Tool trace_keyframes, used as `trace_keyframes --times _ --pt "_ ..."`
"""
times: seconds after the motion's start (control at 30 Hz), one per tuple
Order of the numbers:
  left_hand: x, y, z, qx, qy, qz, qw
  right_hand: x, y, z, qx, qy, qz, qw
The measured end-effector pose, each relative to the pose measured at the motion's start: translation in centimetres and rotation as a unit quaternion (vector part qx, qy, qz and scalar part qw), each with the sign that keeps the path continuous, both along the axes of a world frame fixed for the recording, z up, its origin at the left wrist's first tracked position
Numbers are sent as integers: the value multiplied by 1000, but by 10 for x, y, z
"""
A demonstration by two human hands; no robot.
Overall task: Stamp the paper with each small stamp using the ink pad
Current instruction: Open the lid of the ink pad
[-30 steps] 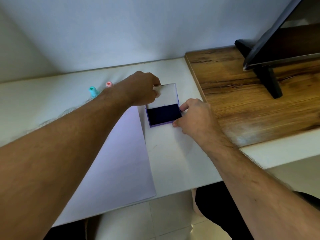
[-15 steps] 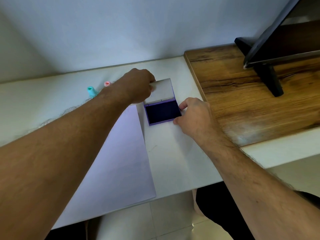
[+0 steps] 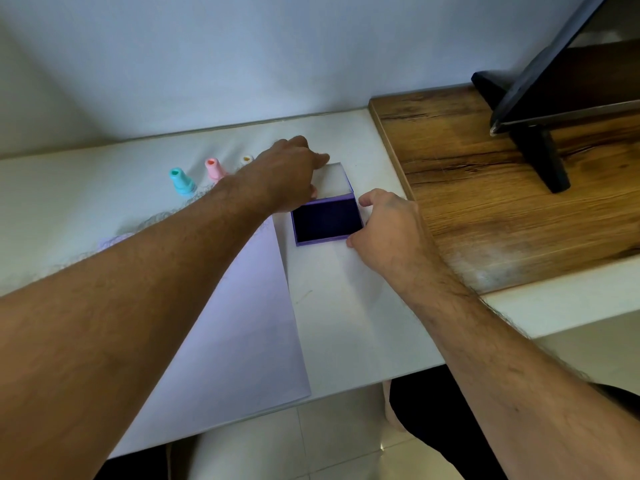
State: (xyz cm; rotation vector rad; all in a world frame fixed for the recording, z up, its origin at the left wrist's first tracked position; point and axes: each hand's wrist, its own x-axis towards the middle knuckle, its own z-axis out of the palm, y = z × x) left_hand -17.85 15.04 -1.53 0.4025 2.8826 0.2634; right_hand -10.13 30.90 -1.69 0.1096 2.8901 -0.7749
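An ink pad [image 3: 327, 221] with a purple base and a dark pad lies open on the white table, right of the paper [image 3: 249, 323]. Its clear lid [image 3: 336, 180] is folded back toward the wall. My left hand [image 3: 287, 174] reaches over the paper's top corner and holds the lid's left edge, thumb underneath. Beside the base, my right hand [image 3: 384, 226] pinches its right side between thumb and a finger. Behind my left forearm stand three small stamps: a teal stamp [image 3: 181, 181], a pink stamp [image 3: 214, 168] and a white stamp [image 3: 246, 159], partly hidden by my hand.
A raised wooden board [image 3: 485, 188] adjoins the table on the right and carries a black monitor stand [image 3: 540, 150]. The wall runs close behind the stamps. The table's front edge [image 3: 346, 386] is near my body, with tiled floor below.
The lid has swung further back from the base. My left hand moved with it toward the wall, uncovering the white stamp. My right hand stayed on the base.
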Motion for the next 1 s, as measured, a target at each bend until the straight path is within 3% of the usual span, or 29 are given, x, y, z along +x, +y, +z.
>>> trace_keyframes --times 1.0 --pt "-2 -5 5 67 -7 26 997 -6 -5 -10 -6 -14 19 1000"
